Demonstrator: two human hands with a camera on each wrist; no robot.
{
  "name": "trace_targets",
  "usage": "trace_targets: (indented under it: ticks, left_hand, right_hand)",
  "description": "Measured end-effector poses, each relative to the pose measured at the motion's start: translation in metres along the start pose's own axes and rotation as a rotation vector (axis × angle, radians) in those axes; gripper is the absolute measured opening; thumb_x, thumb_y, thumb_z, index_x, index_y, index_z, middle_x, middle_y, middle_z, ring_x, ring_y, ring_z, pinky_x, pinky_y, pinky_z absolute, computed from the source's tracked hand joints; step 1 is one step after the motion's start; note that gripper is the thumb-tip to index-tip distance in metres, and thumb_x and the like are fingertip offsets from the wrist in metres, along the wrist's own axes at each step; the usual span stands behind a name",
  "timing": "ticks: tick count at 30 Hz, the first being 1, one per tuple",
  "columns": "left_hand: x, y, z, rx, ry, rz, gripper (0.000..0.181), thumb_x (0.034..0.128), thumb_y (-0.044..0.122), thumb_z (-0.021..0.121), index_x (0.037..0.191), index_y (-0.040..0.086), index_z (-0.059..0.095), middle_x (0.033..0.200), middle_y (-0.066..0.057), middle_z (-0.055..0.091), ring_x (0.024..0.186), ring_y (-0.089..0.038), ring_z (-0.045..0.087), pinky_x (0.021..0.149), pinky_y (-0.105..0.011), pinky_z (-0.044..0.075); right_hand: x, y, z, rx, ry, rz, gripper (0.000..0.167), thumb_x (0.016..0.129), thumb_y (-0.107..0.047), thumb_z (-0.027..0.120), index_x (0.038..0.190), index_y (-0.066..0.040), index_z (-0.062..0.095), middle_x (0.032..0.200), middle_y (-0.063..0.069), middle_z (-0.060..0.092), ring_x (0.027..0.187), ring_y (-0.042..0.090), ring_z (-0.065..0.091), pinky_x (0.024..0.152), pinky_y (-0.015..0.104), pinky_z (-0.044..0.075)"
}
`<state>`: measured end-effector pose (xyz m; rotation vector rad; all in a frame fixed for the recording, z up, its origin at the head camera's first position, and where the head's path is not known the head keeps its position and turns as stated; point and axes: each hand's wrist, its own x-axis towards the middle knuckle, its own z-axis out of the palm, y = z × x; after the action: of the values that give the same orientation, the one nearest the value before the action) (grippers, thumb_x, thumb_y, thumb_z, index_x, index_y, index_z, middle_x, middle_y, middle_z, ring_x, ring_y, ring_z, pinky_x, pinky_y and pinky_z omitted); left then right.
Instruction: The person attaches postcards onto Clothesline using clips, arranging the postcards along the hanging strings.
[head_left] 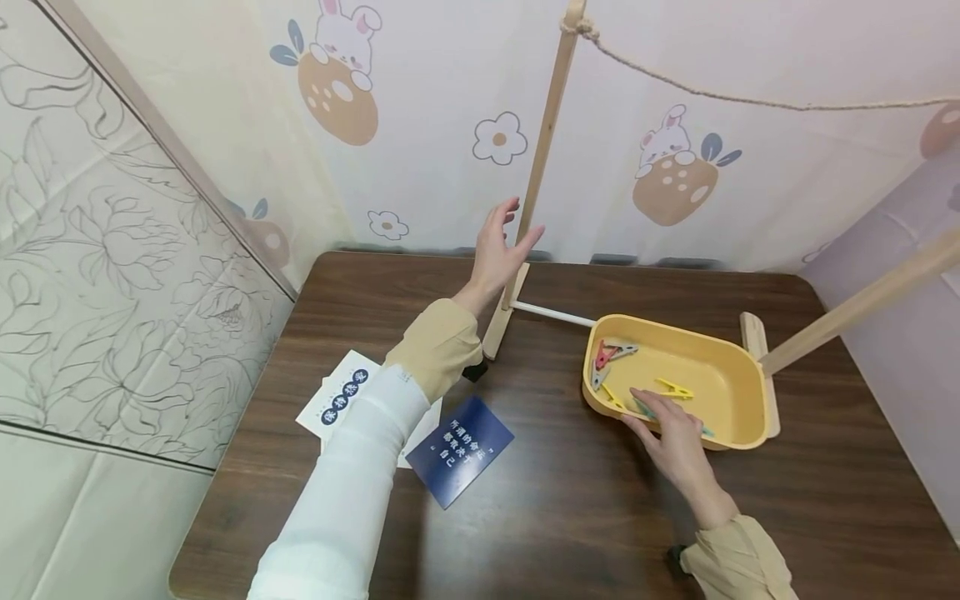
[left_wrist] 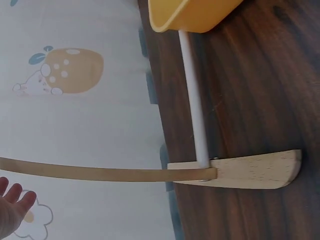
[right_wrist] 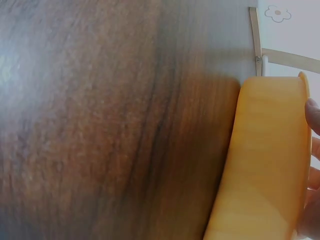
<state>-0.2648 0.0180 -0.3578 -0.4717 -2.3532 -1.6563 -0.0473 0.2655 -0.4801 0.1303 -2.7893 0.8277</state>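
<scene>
My left hand point(head_left: 497, 254) is raised beside the left wooden post point(head_left: 551, 125), its fingers spread and nothing in them. Its fingertips show at the left edge of the left wrist view, apart from the post. My right hand point(head_left: 677, 446) is at the near rim of a yellow plastic basin point(head_left: 731, 354), with fingers over the inside and thumb by the rim. Under it lies a teal clothespin point(head_left: 707, 431), partly covered. What those fingertips pinch is hidden. Other clothespins lie in the basin, among them a red one point(head_left: 604, 356) and a yellow one point(head_left: 675, 389).
A rope point(head_left: 697, 90) runs from the left post toward the right. A white rod point(head_left: 551, 313) joins the stand's left foot point(head_left: 495, 332) and passes behind the basin. A slanting right post point(head_left: 862, 300) rises by the basin. Blue card point(head_left: 461, 450) and white cards point(head_left: 341, 392) lie left.
</scene>
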Motion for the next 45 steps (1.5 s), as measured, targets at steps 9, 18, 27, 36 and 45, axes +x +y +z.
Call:
trace_targets:
  ticks: [9,18,27,36,45]
  left_hand:
    - [0.018,0.009,0.005,0.009,-0.038,-0.052,0.055,0.0976,0.025,0.059,0.144,0.002,0.042,0.142,-0.015,0.051,0.130,-0.026,0.050,0.105,-0.030,0.042]
    - [0.024,0.011,0.007,-0.058,-0.024,-0.056,0.040,0.1035,0.017,0.048,0.140,-0.001,0.046,0.131,-0.019,0.058,0.119,-0.028,0.058,0.096,-0.029,0.048]
    - [0.026,0.009,0.003,-0.002,-0.022,-0.018,0.035,0.1033,0.014,0.048,0.133,-0.003,0.052,0.125,-0.021,0.061,0.115,-0.030,0.059,0.099,-0.029,0.046]
    - [0.023,0.006,-0.003,-0.016,-0.006,-0.029,0.034,0.1029,0.013,0.049,0.132,-0.004,0.053,0.124,-0.022,0.062,0.114,-0.031,0.060,0.098,-0.031,0.048]
    - [0.020,0.006,-0.012,-0.015,0.001,-0.045,0.034,0.1022,0.012,0.050,0.131,-0.005,0.053,0.125,-0.023,0.061,0.115,-0.033,0.059,0.100,-0.033,0.047]
  right_hand:
    - [-0.001,0.001,0.005,0.005,0.008,0.017,0.036,0.089,-0.014,0.071,0.121,0.002,0.064,0.118,0.026,0.065,0.109,0.044,0.058,0.086,0.059,0.025]
    - [-0.004,0.001,0.009,-0.033,0.033,-0.007,0.020,0.088,-0.015,0.071,0.102,-0.001,0.072,0.107,0.024,0.071,0.101,0.043,0.062,0.078,0.050,0.023]
    - [-0.006,0.004,0.012,-0.058,0.056,-0.012,0.017,0.089,-0.016,0.071,0.098,-0.002,0.074,0.099,0.021,0.074,0.090,0.040,0.065,0.072,0.042,0.022]
    - [-0.005,0.003,0.011,-0.065,0.076,-0.014,0.016,0.086,-0.015,0.073,0.096,-0.003,0.075,0.098,0.020,0.074,0.088,0.039,0.066,0.069,0.039,0.022]
    - [-0.004,0.001,0.014,-0.068,0.078,-0.018,0.015,0.086,-0.015,0.074,0.095,-0.003,0.075,0.096,0.019,0.074,0.087,0.038,0.066,0.068,0.039,0.021]
